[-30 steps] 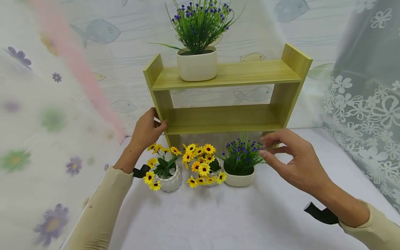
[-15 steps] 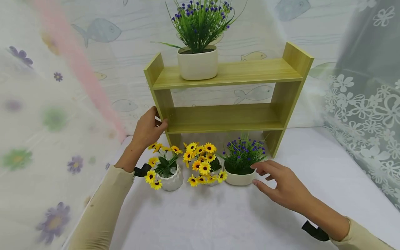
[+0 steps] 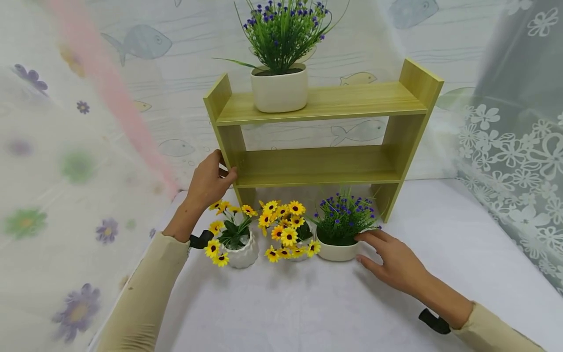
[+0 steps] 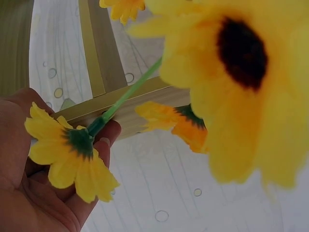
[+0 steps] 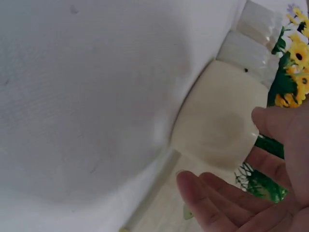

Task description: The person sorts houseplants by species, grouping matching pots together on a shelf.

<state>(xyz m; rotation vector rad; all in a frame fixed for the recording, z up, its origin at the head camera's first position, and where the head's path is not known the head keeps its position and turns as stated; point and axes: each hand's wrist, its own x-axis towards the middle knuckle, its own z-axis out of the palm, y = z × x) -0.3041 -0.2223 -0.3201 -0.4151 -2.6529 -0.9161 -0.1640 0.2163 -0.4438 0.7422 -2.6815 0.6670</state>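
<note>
My left hand [image 3: 207, 180] holds the left side panel of the wooden two-tier shelf [image 3: 321, 166], thumb in front. In the left wrist view its fingers [image 4: 113, 130] reach behind the panel, partly hidden by a yellow flower [image 4: 72, 150]. My right hand [image 3: 393, 259] is at the right end of a low cream pot with purple flowers [image 3: 337, 252]. In the right wrist view, thumb and fingers are spread around the end of that flowerpot [image 5: 217, 116]; firm contact cannot be made out.
Two white ribbed pots with yellow flowers, the left flowerpot [image 3: 242, 254] and the middle flowers [image 3: 288, 237], stand in a row on the white cloth [image 3: 281, 303]. A taller purple-flowered pot [image 3: 280, 91] sits on the top shelf. A patterned curtain [image 3: 514, 146] hangs at the right.
My right hand has moved down and left from beside the shelf's right side to the end of the purple-flowered pot. The left hand stays on the shelf panel.
</note>
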